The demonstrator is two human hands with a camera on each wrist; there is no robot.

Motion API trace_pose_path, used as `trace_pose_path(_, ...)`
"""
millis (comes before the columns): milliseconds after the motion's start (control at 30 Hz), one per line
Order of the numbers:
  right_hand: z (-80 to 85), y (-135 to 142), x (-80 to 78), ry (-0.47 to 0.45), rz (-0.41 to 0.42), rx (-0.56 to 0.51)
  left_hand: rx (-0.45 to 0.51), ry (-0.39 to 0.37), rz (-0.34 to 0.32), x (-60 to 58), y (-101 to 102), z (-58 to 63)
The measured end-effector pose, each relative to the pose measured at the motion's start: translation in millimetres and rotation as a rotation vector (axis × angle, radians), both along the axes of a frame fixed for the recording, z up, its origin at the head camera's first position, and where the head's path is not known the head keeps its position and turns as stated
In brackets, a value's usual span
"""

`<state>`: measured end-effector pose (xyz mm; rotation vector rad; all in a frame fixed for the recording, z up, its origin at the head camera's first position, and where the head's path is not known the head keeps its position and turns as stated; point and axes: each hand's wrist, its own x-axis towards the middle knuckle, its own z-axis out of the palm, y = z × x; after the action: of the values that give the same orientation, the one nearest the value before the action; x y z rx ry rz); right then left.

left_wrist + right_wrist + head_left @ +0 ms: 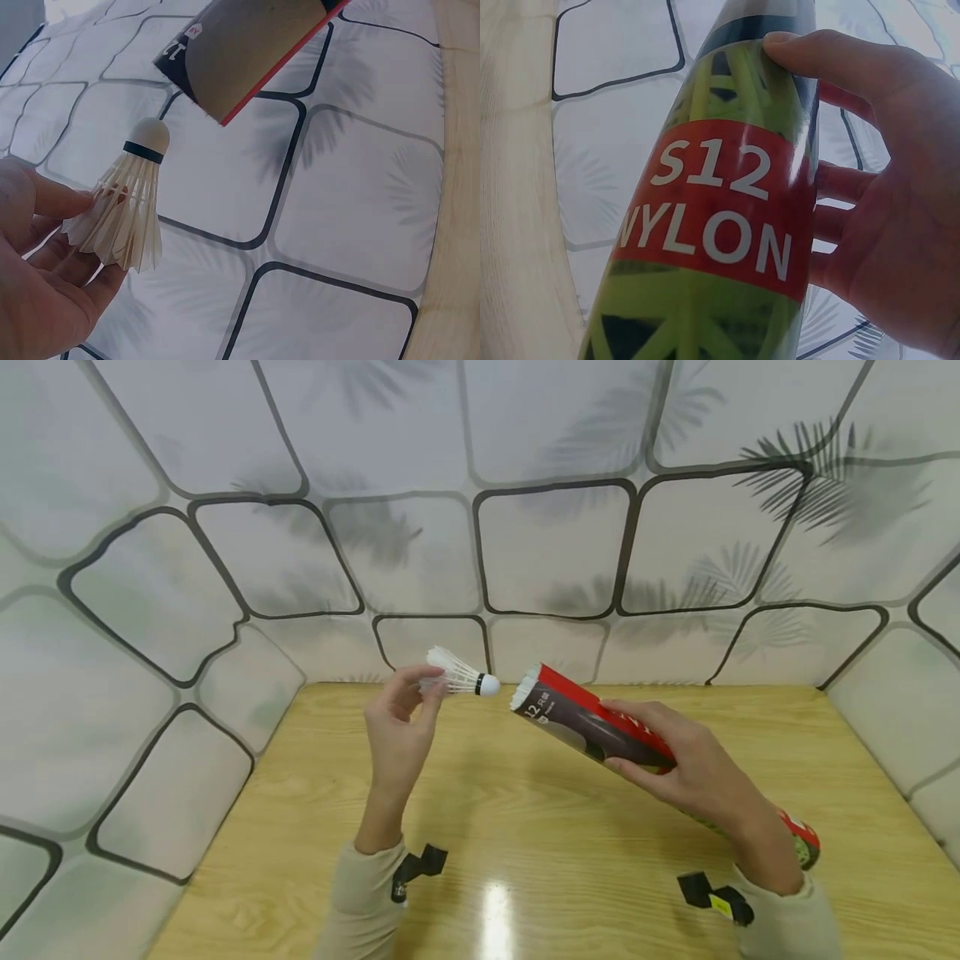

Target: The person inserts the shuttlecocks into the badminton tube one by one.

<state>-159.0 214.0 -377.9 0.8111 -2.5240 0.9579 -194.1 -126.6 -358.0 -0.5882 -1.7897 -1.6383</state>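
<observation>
Though pinched—shuttlecock (pixel 459 676) btwn L fingers (pixel 431 691)

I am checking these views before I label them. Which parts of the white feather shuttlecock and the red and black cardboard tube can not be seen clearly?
- Red and black cardboard tube: its inside is hidden in every view; the head view shows only white feathers at its mouth.
- Tube's lower end: the right hand and wrist cover part of it in the head view.
- White feather shuttlecock: the left hand fingers hide part of its skirt.
- Small print near "12": too small to read.
</observation>
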Motion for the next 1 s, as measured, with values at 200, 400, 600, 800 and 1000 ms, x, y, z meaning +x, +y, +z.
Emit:
trace_pose_path(200,0.9,-2,1.6,-0.017,0.008,-0.008,-0.01,-0.002,-0.028,2.5,12,-3.6)
trace_pose_path(400,-0.5,-5,1.6,-0.031,0.038,-0.015,-0.023,0.028,-0.046,4.3,23,-7.4)
trace_pose_path(600,-0.4,-10,2.0,-0.046,0.053,-0.029,-0.049,0.044,-0.062,3.0,28,-10.4)
trace_pose_path(800,-1.4,-12,2.5,-0.047,0.056,-0.022,-0.127,0.038,-0.089,4.7,31,-14.4)
trace_pose_path(1000,-2.2,-12,2.8,-0.032,0.057,-0.022,-0.161,0.046,-0.087,5.8,38,-16.7)
